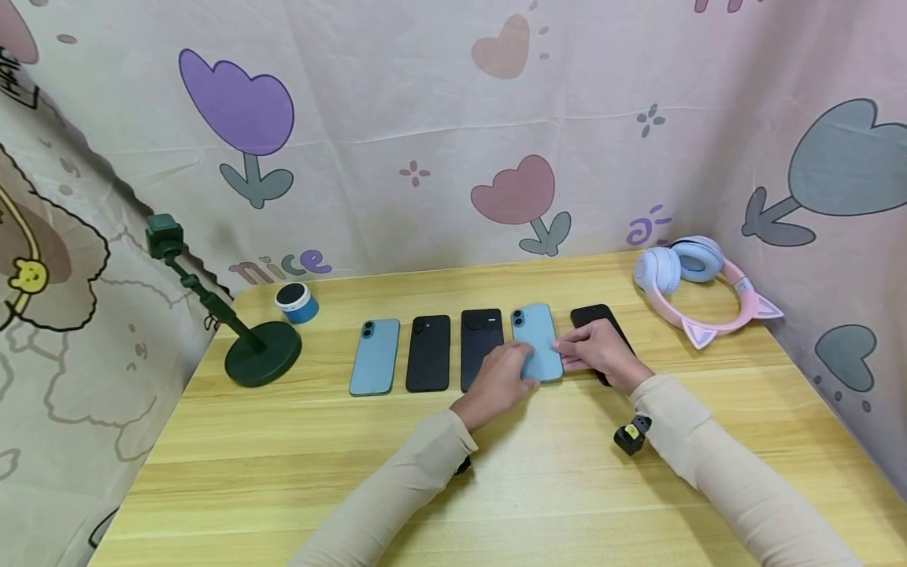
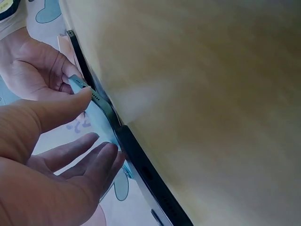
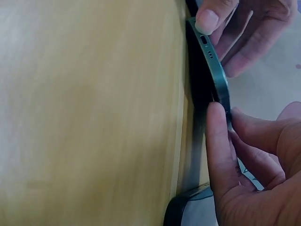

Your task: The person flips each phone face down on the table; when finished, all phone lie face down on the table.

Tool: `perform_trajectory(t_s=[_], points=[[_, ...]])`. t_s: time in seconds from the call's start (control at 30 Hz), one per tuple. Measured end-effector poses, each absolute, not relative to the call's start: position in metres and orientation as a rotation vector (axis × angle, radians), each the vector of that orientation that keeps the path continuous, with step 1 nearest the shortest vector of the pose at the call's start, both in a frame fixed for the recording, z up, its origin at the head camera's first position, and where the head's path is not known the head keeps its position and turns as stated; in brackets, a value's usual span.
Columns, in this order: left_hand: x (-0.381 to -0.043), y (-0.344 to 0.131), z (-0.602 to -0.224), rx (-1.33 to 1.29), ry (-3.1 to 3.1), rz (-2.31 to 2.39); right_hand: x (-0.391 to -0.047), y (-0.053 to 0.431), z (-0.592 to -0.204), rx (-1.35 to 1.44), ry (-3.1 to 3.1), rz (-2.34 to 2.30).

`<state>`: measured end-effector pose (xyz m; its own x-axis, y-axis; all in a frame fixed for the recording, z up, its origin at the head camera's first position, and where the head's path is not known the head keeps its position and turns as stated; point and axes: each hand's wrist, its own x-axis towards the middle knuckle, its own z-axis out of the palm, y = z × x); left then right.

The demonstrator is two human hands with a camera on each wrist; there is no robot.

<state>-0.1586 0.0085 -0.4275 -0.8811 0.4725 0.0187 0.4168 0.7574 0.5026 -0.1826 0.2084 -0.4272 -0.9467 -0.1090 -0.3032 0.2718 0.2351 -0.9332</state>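
Note:
In the head view a light blue phone (image 1: 542, 335) lies back up in the row, its right side tipped up off the table. My right hand (image 1: 602, 356) pinches that raised right edge, one finger beneath and the thumb on top. At the lower left corner my left hand (image 1: 496, 386) holds the same phone, its thumb against the bottom edge in the right wrist view. To the left lies a dark phone (image 1: 482, 335) with a round camera. A black phone (image 1: 602, 315) to the right is partly hidden under my right hand.
Farther left are another black phone (image 1: 428, 354) and another light blue phone (image 1: 374, 358). A green stand (image 1: 262, 354) and a small blue-and-white round device (image 1: 298, 303) stand at the back left. Pink cat-ear headphones (image 1: 708, 315) lie back right, before the patterned cloth (image 1: 397, 118).

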Motion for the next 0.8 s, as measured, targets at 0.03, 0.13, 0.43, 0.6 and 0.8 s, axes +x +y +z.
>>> perform_trajectory(t_s=[0.03,0.13,0.43,0.6,0.8], points=[[-0.159,0.009,-0.428,0.723,2.846,0.763,-0.183,0.209,-0.427,0.146,2.22,-1.753],[-0.159,0.009,-0.427,0.721,2.851,0.754,-0.182,0.21,-0.426,0.1,2.265,-1.711],[-0.162,0.014,-0.418,0.717,2.823,0.815,-0.179,0.219,-0.406,-0.005,2.362,-1.606],[-0.163,0.024,-0.412,0.721,2.796,0.846,-0.18,0.228,-0.397,-0.036,2.431,-1.516],[-0.165,0.039,-0.409,0.756,2.796,0.841,-0.181,0.242,-0.391,-0.056,2.53,-1.387]])
